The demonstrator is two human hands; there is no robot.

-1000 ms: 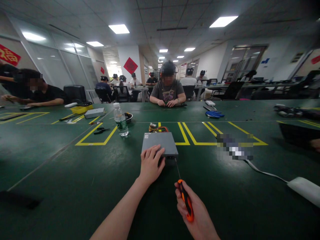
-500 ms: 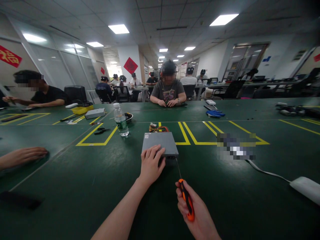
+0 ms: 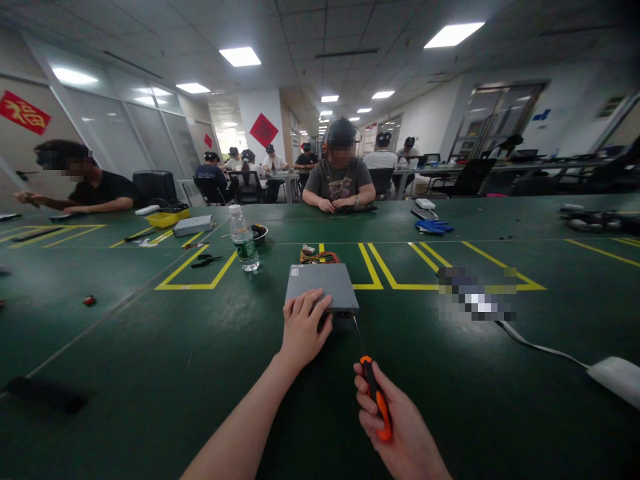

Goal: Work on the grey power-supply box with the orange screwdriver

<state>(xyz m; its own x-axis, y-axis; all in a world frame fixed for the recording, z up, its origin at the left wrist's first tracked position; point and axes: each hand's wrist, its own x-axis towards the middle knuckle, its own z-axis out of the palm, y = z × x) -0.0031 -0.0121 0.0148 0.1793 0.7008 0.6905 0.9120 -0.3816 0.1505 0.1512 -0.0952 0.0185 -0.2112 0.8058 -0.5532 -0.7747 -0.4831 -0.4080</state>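
A grey metal computer power supply [image 3: 327,280] lies flat on the green table, its bundle of coloured cables [image 3: 320,255] coming out at the far side. My left hand [image 3: 306,328] holds it by the near left part, fingers across the top and thumb at the near edge. In my right hand [image 3: 387,413] is an orange and black screwdriver [image 3: 376,399], gripped around the handle. Its thin shaft points up to the near right corner of the power supply. The tip is too small to tell whether it sits in a screw.
A water bottle [image 3: 245,239] stands left of the power supply, before a dark round bowl [image 3: 259,233]. Black pliers [image 3: 206,260] lie further left. Blue gloves [image 3: 434,227] and a white power strip [image 3: 617,380] are on the right. A co-worker [image 3: 340,177] sits opposite.
Another person's hand at the left has left the view, and a small red and black object shows there. The screwdriver handle has turned slightly in my right hand; my left hand stays put.
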